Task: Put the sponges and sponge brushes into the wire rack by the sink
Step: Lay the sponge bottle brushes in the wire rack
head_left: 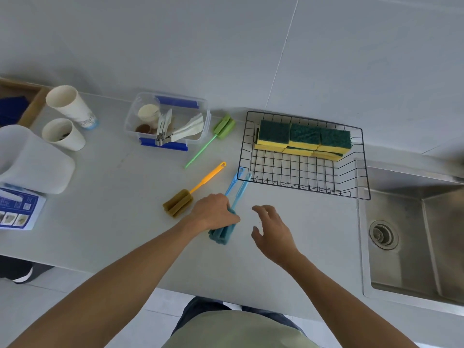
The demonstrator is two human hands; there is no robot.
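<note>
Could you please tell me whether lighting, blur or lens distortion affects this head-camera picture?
Head view: soft, even light, only faint shadows; wide-angle bending curves the counter edge; the wire rack and blue brushes are sharp; motion smear at the right edge above the sink.

Front half of the wire rack (301, 172) is sitting open, sponges (303, 139) hogging only the back row. Orange brush (193, 189) and green brush (211, 141) are lying left of it; bare table (313, 234) along the near edge.

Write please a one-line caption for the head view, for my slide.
Left hand grips blue sponge brushes beside the wire rack already holding sponges; right hand open.
</note>
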